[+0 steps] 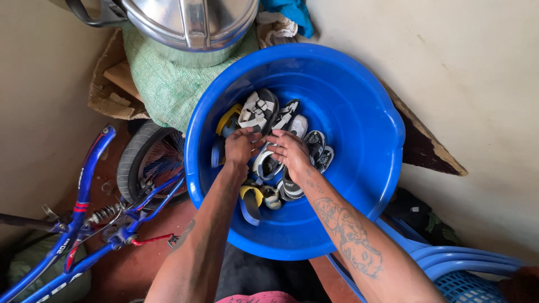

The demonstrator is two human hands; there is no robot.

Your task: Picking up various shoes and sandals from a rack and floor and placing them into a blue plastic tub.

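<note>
A big blue plastic basin [359, 112] holds a heap of small sandals and shoes. Both my hands reach down into it. My left hand [240, 147] rests on the pile beside a grey and white strapped sandal [258, 110]. My right hand [290, 150] has its fingers curled around the strap of a blue and white sandal [267, 164]. A yellow and blue sandal [249, 200] lies near the basin's front, below my left wrist. Dark sandals [318, 147] lie to the right of my right hand.
A blue bicycle [84, 224] with its wheel [147, 163] stands at the left. A metal pot [191, 22] sits on a green sack [163, 84] behind the basin. Stacked blue plastic chairs [449, 264] are at the lower right. A pale wall runs along the right.
</note>
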